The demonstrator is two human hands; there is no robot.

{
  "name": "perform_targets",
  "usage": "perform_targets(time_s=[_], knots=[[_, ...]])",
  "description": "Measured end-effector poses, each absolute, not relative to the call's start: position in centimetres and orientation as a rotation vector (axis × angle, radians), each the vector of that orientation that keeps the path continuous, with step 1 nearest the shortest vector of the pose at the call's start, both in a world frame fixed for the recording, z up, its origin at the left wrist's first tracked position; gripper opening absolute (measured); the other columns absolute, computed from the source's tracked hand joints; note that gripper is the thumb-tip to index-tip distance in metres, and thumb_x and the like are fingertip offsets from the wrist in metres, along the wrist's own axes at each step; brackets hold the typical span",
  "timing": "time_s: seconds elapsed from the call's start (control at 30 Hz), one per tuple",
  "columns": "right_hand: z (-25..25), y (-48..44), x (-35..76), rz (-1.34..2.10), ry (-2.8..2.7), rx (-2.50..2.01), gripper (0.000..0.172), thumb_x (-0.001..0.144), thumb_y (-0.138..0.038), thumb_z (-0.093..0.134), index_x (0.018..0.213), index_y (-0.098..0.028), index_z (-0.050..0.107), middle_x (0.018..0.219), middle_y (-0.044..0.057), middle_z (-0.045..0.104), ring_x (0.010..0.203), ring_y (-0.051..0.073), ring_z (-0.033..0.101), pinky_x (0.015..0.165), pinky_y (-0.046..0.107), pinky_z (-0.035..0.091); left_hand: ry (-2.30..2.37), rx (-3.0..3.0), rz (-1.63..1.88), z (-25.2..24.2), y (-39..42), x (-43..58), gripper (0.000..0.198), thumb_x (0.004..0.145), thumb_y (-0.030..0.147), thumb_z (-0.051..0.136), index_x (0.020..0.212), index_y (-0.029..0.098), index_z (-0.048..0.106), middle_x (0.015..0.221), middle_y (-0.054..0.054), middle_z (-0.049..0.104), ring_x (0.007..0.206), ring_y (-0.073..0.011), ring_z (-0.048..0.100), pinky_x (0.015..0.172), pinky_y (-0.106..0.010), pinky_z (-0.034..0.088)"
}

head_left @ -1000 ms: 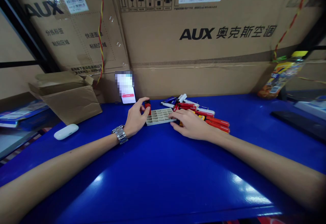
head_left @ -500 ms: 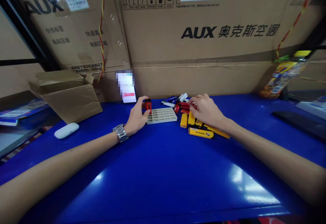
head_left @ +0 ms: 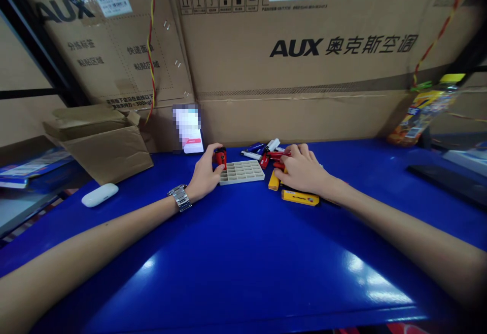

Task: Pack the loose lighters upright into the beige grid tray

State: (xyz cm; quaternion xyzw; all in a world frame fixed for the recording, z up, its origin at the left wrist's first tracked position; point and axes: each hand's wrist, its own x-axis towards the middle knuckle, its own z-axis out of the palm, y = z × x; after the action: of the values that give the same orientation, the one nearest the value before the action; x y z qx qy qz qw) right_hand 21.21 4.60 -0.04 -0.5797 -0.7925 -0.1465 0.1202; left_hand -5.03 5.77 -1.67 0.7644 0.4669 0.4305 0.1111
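My left hand (head_left: 205,174), wearing a metal watch, is closed around an upright red box cutter (head_left: 220,157) with a black top. It stands at the left edge of a pale, many-celled tray (head_left: 247,180). My right hand (head_left: 306,173) bends over the pile to the tray's right, with thumb and fingers closed at a red box cutter (head_left: 279,164), partly hidden by the fingers. Below it lie yellow box cutters (head_left: 300,198), some covered by the hand. Behind them are several white and blue pens (head_left: 251,155) and red pieces (head_left: 264,160).
A lit phone (head_left: 192,134) leans against a large carton (head_left: 304,116) at the back. An open cardboard box (head_left: 110,151) and a white mouse-like case (head_left: 99,195) stand left. A drink bottle (head_left: 422,113) and a black bar (head_left: 445,182) are at right.
My right hand has shifted slightly left and toward me over the yellow box cutters, and its fingers now reach lower on the red pieces. My left hand stays at the tray.
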Motion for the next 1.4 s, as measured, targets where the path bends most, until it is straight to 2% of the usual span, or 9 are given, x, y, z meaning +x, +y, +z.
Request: perform_targets(time_s=[0.33,0.53,0.7,0.8,1.0,1.07,1.17,1.27,1.4], knots=[[-0.8,6.0,22.0,-0.211,-2.237,-1.719,0.027,0.077,-0.039,0.053,0.084,-0.020,0.070,0.104,0.015,0.052,0.101,0.036,0.040,0.073,0.045,0.036,1.405,2.238,1.202,-1.4,5.6,-4.9,0.053,0.075,0.006,0.055,0.123,0.022,0.040,0.114,-0.008,0.058,0.104,-0.0236,0.056,0.088,-0.041,0.047],[-1.0,5.9,21.9,-0.236,-2.208,-1.519,0.012,0.077,-0.030,0.061,0.079,-0.020,0.066,0.109,0.013,0.053,0.100,0.034,0.041,0.072,0.043,0.035,1.434,2.222,1.232,-1.2,5.5,-4.8,0.047,0.081,0.025,0.059,0.124,0.021,0.041,0.112,-0.009,0.060,0.100,-0.0241,0.058,0.086,-0.041,0.047],[-0.8,5.4,21.5,-0.388,-2.256,-1.348,0.010,0.085,-0.026,0.052,0.084,-0.019,0.060,0.100,0.011,0.057,0.091,0.029,0.043,0.069,0.040,0.033,1.429,2.120,1.298,-1.0,5.3,-4.5,0.031,0.096,0.033,0.034,0.121,0.022,0.047,0.108,-0.007,0.062,0.095,-0.0208,0.060,0.084,-0.039,0.047],[0.0,4.9,21.1,-0.499,-2.192,-1.231,0.011,0.089,-0.026,0.047,0.087,-0.019,0.056,0.101,0.012,0.056,0.089,0.027,0.045,0.070,0.040,0.035,1.430,2.102,1.305,-1.1,5.5,-4.6,0.031,0.097,0.032,0.031,0.120,0.022,0.048,0.103,-0.007,0.063,0.091,-0.0200,0.060,0.081,-0.038,0.048],[1.1,4.0,20.2,0.169,-1.984,-0.976,0.012,0.091,-0.031,0.047,0.090,-0.019,0.048,0.074,0.003,0.060,0.062,0.015,0.056,0.056,0.030,0.044,1.379,2.192,1.377,-1.8,6.0,-4.7,0.033,0.090,0.024,0.045,0.123,0.022,0.044,0.106,-0.009,0.057,0.092,-0.0205,0.058,0.080,-0.039,0.048],[0.9,3.9,19.9,0.363,-1.891,-0.924,0.016,0.089,-0.032,0.050,0.098,-0.019,0.051,0.073,0.002,0.062,0.062,0.014,0.060,0.055,0.028,0.047,1.433,2.255,1.506,-1.7,5.6,-4.6,0.039,0.085,0.020,0.050,0.123,0.020,0.042,0.111,-0.011,0.052,0.094,-0.0210,0.055,0.080,-0.039,0.048],[0.7,3.6,19.5,0.430,-1.848,-0.878,0.024,0.086,-0.031,0.054,0.107,-0.018,0.057,0.085,0.005,0.066,0.074,0.016,0.064,0.065,0.031,0.053,1.386,2.469,1.680,-1.3,4.3,-4.1,0.026,0.081,0.014,0.051,0.107,0.015,0.049,0.101,-0.010,0.051,0.094,-0.0214,0.050,0.082,-0.039,0.046],[0.7,3.1,19.0,0.361,-1.902,-0.855,0.023,0.084,-0.026,0.056,0.104,-0.017,0.062,0.088,0.006,0.068,0.075,0.016,0.066,0.069,0.033,0.056,1.065,2.718,1.461,-0.9,3.1,-3.7,0.005,0.086,0.017,0.048,0.089,0.017,0.052,0.084,-0.005,0.054,0.079,-0.0170,0.050,0.071,-0.032,0.045],[0.6,2.4,18.6,0.039,-2.051,-0.677,0.013,0.083,-0.018,0.055,0.095,-0.017,0.061,0.087,0.005,0.068,0.077,0.016,0.065,0.072,0.031,0.056,0.959,2.730,1.229,-0.7,2.9,-3.7,0.019,0.094,0.023,0.038,0.085,0.017,0.054,0.076,-0.003,0.056,0.070,-0.0149,0.048,0.065,-0.029,0.041]])
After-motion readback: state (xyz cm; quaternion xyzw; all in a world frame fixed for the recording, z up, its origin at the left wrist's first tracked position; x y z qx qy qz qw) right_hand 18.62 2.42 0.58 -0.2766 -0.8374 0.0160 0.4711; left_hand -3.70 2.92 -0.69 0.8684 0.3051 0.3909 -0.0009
